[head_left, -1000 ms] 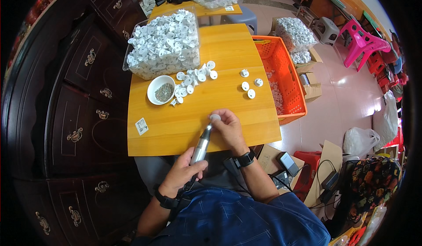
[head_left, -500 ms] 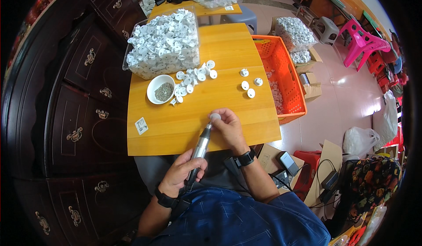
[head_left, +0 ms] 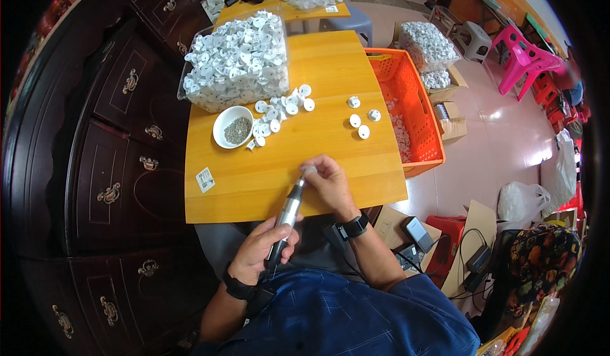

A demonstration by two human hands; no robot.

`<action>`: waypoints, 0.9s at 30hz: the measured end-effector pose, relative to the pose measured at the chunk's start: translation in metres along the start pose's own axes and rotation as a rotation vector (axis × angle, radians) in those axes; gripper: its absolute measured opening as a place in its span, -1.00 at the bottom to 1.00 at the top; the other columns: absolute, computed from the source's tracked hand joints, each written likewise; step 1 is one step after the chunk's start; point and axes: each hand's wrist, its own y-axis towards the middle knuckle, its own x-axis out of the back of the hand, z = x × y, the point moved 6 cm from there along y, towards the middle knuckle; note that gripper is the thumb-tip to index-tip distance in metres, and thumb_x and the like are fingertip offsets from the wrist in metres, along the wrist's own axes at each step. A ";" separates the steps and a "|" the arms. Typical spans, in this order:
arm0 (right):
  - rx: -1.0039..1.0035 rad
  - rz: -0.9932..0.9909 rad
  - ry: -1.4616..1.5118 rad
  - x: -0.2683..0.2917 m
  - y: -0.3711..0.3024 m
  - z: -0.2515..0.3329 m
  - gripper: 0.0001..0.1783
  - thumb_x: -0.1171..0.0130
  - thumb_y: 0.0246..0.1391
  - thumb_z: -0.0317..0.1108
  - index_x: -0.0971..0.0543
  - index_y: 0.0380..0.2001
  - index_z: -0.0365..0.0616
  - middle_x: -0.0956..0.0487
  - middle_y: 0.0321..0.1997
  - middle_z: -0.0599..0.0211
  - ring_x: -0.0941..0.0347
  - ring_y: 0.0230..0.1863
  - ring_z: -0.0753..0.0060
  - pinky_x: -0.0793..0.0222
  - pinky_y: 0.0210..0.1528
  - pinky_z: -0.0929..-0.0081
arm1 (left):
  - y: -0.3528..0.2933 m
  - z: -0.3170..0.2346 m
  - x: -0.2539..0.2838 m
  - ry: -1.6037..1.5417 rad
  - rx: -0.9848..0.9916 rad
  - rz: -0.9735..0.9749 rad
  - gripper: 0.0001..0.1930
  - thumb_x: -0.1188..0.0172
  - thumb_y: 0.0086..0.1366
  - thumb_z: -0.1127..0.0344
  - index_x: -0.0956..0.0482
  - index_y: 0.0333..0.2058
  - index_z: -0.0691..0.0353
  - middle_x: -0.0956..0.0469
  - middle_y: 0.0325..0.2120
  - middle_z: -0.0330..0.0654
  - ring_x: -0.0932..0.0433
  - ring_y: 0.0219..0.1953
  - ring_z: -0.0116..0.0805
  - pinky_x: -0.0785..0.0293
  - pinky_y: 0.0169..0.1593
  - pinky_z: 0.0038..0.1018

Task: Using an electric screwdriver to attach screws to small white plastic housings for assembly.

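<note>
My left hand is wrapped round an electric screwdriver, a slim silver and black tool that slants up and to the right. Its tip meets a small white plastic part, pinched in the fingers of my right hand over the front of the table. My right fingers partly cover that part. Farther off, a white bowl holds small metal screws. Beside it lies a loose group of white round-headed plastic parts. Several similar white parts sit apart at the right.
A clear bin heaped with white parts stands at the table's far left. An orange crate with some white parts inside adjoins the right edge. Dark wooden drawers line the left. A pink stool stands far right.
The white part in my right fingers has tilted slightly, and the screwdriver stays against it. The view has shifted very slightly; the other things lie as before.
</note>
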 end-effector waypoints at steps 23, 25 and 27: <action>0.378 -0.520 -1.159 0.082 0.000 0.107 -0.70 -0.19 0.05 -0.50 -0.54 -0.10 -0.14 -0.53 -0.12 0.03 -0.55 -0.21 -0.03 -0.50 -0.17 0.18 | -0.028 0.010 0.011 0.140 -0.061 -0.025 -0.50 -0.15 0.33 0.34 -0.28 0.19 0.34 -0.48 -0.42 -0.18 -0.48 -0.51 -0.50 -0.42 -0.44 -0.60; 0.417 -0.508 -1.148 0.070 0.006 0.119 -0.69 -0.20 0.04 -0.50 -0.54 -0.09 -0.14 -0.53 -0.10 0.03 -0.56 -0.21 -0.01 -0.50 -0.18 0.20 | -0.031 0.008 0.012 0.142 -0.078 -0.026 -0.51 -0.15 0.33 0.34 -0.28 0.19 0.34 -0.48 -0.42 -0.19 -0.48 -0.51 -0.50 -0.41 -0.44 -0.60; 0.454 -0.494 -1.133 0.054 0.014 0.125 -0.68 -0.21 0.03 -0.50 -0.53 -0.09 -0.14 -0.53 -0.09 0.03 -0.56 -0.21 0.01 -0.51 -0.18 0.21 | -0.037 0.005 0.015 0.141 -0.085 -0.055 -0.51 -0.15 0.33 0.34 -0.28 0.18 0.34 -0.48 -0.42 -0.19 -0.48 -0.50 -0.50 -0.41 -0.44 -0.61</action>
